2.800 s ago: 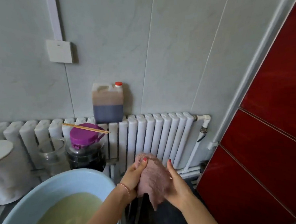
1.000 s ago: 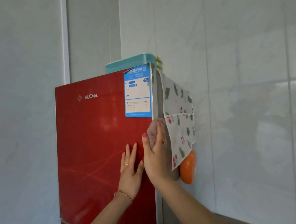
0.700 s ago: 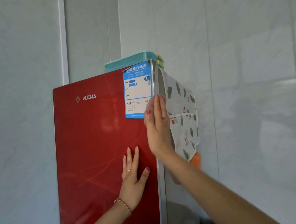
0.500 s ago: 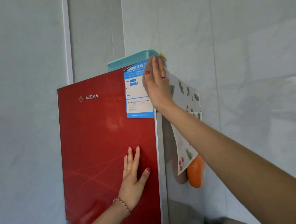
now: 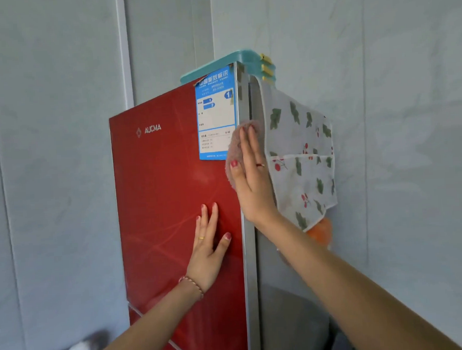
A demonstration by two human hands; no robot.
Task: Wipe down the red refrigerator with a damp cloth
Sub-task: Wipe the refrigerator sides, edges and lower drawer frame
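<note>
The right hand has come back down. Half a second ago it was up at the top corner of the fridge, by the green tray. Now it is lower, on the right edge of the red door, next to the bottom of the blue label. So the hand is wiping up and down along that edge. This looks like the start of the job, since most of the door is not yet wiped.

The right hand is flat, with its fingers straight and close together. It presses the cloth on the door edge. The cloth is pink and looks soft and fuzzy. It peeks out above the fingers and to their left.

The left hand has not moved. It lies flat on the red door lower down, fingers spread a little, and holds nothing. It seems to keep the fridge steady.

The door is smooth, shiny and hard, with thin swirly lines. The side is grey and flat. A thin white cover with cherries and leaves hangs down that side. An orange round thing peeks out under it.
</note>
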